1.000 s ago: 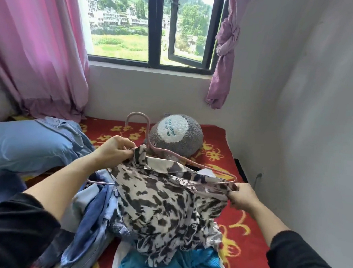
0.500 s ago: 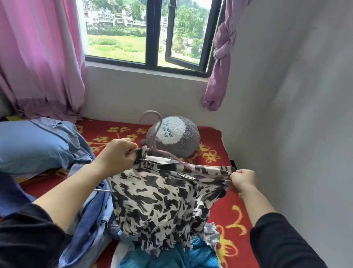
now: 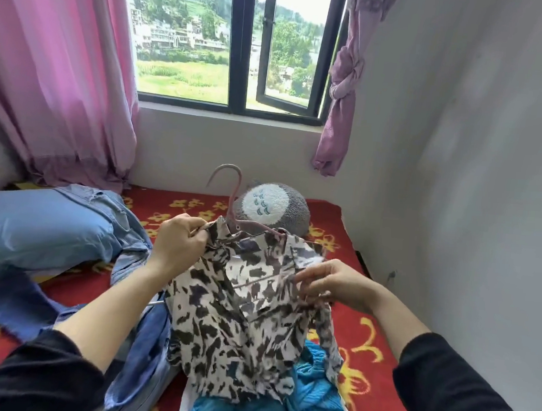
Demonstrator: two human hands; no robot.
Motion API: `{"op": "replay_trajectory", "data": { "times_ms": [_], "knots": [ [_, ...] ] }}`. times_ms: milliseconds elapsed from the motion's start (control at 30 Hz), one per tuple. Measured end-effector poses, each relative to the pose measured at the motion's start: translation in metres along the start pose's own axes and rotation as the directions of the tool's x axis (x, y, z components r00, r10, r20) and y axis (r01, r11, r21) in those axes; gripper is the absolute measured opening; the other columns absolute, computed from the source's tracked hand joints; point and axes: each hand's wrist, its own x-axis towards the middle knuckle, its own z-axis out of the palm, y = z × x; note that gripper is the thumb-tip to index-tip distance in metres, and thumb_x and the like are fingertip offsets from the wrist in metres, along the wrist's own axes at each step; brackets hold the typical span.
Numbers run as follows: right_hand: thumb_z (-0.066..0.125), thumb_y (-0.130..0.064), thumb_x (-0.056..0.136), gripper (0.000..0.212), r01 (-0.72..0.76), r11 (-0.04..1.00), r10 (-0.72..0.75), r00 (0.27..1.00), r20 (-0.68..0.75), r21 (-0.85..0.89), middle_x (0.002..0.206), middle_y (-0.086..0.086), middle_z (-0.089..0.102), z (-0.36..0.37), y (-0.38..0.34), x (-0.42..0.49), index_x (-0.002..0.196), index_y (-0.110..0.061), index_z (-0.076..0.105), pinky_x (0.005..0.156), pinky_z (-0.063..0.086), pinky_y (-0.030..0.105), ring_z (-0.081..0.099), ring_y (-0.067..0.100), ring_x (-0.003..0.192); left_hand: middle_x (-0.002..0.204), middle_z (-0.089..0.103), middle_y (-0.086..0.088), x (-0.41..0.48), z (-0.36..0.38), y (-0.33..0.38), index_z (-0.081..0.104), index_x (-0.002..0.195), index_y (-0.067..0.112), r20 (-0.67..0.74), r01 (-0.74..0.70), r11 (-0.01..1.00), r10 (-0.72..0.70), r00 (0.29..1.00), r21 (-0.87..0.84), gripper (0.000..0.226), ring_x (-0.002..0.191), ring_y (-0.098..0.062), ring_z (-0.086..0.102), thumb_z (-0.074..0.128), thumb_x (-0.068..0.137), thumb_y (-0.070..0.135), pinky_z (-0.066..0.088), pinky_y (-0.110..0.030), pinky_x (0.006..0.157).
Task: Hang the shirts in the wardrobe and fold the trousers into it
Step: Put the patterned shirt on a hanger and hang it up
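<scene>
- The bed (image 3: 344, 218), red with yellow flowers, fills the lower frame and carries a heap of clothes. No wardrobe is in view, so I judge the task is far from done.
- The shirt (image 3: 246, 318), blotched black and white, hangs at centre frame. Its hem lies on a teal garment (image 3: 312, 389) at bottom centre. The step in hand looks like seating the shirt on its hanger. To do it well, lift the shirt clear of the heap first, so the hem drags nothing along.
- The left hand (image 3: 178, 243), left of centre, has its fingers curled and pinching the shirt's collar edge, seemingly with the hanger's near arm. It serves as the anchor and should hold level while the other side is dressed.
- The right hand (image 3: 335, 283), right of centre and lower, pinches the shirt's far shoulder between thumb and forefinger, with the other fingers loosely spread. That shoulder sags below the collar. It likely needs drawing up and out over the hanger's end, so that both shoulders sit even and the shirt does not slide off.
- The hanger (image 3: 235, 199), thin and pink, stands with its hook up at upper centre, in front of a grey plush (image 3: 272, 208). Its far arm is mostly under cloth, so I cannot tell how far it reaches into the shoulder. Keep the hook free of the collar for the rail.
</scene>
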Motion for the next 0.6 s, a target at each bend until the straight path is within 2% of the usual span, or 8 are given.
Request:
{"op": "replay_trajectory", "data": {
  "times_ms": [100, 167, 200, 233, 300, 333, 433, 600],
  "knots": [
    [0.061, 0.006, 0.08, 0.02, 0.064, 0.994, -0.08, 0.978, -0.19, -0.087, 0.078, 0.01, 0.072, 0.006, -0.015, -0.004, 0.087, -0.005, 0.076, 0.065, 0.052, 0.026, 0.063, 0.016, 0.066, 0.078, 0.064, -0.001, -0.006, -0.014, 0.001, 0.076, 0.083, 0.015, -0.051, -0.003, 0.999, 0.001, 0.999, -0.039, 0.017, 0.076, -0.019, 0.057, 0.06, 0.086, 0.011, 0.036, -0.024, 0.067],
    [0.06, 0.004, 0.076, 0.023, 0.104, 0.949, -0.249, 0.825, -0.507, -0.297, 0.075, 0.004, 0.07, 0.01, -0.024, 0.0, 0.077, -0.014, 0.074, 0.065, 0.049, 0.028, 0.061, 0.016, 0.068, 0.074, 0.062, 0.002, -0.012, -0.026, 0.003, 0.077, 0.083, 0.015, -0.088, -0.013, 0.998, 0.008, 0.996, -0.057, 0.016, 0.072, -0.016, 0.057, 0.062, 0.084, 0.009, 0.037, -0.018, 0.063],
    [0.061, -0.001, 0.076, 0.022, 0.071, 0.904, -0.337, 0.726, -0.599, -0.423, 0.085, 0.002, 0.069, 0.011, -0.031, 0.001, 0.086, -0.017, 0.072, 0.072, 0.05, 0.031, 0.061, 0.016, 0.079, 0.071, 0.062, 0.004, -0.015, -0.034, 0.006, 0.078, 0.083, 0.015, -0.103, -0.019, 0.997, 0.012, 0.995, -0.071, 0.016, 0.069, -0.014, 0.056, 0.063, 0.083, 0.008, 0.037, -0.013, 0.061],
    [0.061, -0.007, 0.076, 0.029, 0.016, 0.834, -0.414, 0.68, -0.605, -0.552, 0.1, -0.001, 0.065, 0.012, -0.038, 0.002, 0.101, -0.02, 0.069, 0.085, 0.048, 0.035, 0.058, 0.017, 0.094, 0.07, 0.062, 0.006, -0.018, -0.041, 0.01, 0.078, 0.082, 0.015, -0.119, -0.027, 0.996, 0.017, 0.993, -0.087, 0.016, 0.068, -0.012, 0.057, 0.064, 0.083, 0.008, 0.036, -0.009, 0.06],
    [0.059, -0.016, 0.081, 0.043, -0.042, 0.682, -0.466, 0.744, -0.478, -0.73, 0.124, -0.005, 0.053, 0.02, -0.056, 0.001, 0.123, -0.027, 0.058, 0.104, 0.034, 0.044, 0.043, 0.017, 0.121, 0.07, 0.063, 0.005, -0.025, -0.059, 0.022, 0.078, 0.082, 0.017, -0.155, -0.043, 0.993, 0.025, 0.988, -0.114, 0.016, 0.067, -0.011, 0.058, 0.065, 0.083, 0.007, 0.037, -0.009, 0.06],
    [0.055, -0.02, 0.085, 0.035, -0.043, 0.636, -0.469, 0.771, -0.43, -0.77, 0.124, -0.006, 0.052, 0.025, -0.067, 0.0, 0.119, -0.029, 0.059, 0.105, 0.028, 0.045, 0.04, 0.017, 0.125, 0.07, 0.064, 0.003, -0.028, -0.067, 0.029, 0.078, 0.081, 0.017, -0.17, -0.055, 0.99, 0.033, 0.985, -0.127, 0.016, 0.065, -0.01, 0.057, 0.066, 0.083, 0.007, 0.037, -0.01, 0.059],
    [0.045, -0.016, 0.091, 0.017, 0.121, 0.605, -0.581, 0.743, -0.332, -0.787, 0.087, -0.001, 0.059, 0.05, -0.105, -0.015, 0.082, -0.021, 0.059, 0.093, 0.036, 0.039, 0.056, 0.025, 0.095, 0.069, 0.062, 0.004, -0.047, -0.099, 0.056, 0.076, 0.074, 0.019, -0.24, -0.094, 0.984, 0.056, 0.969, -0.15, 0.019, 0.058, -0.005, 0.053, 0.067, 0.083, 0.006, 0.037, -0.011, 0.055],
    [0.045, -0.013, 0.094, 0.019, 0.391, 0.47, -0.747, 0.654, -0.121, -0.791, 0.075, 0.002, 0.064, 0.092, -0.146, -0.043, 0.085, -0.009, 0.061, 0.065, 0.05, 0.033, 0.061, 0.022, 0.071, 0.065, 0.066, 0.006, -0.095, -0.16, 0.077, 0.068, 0.069, 0.03, -0.389, -0.056, 0.987, -0.006, 0.921, -0.148, 0.023, 0.047, -0.001, 0.051, 0.069, 0.083, 0.011, 0.042, -0.016, 0.05]
  ]
}}
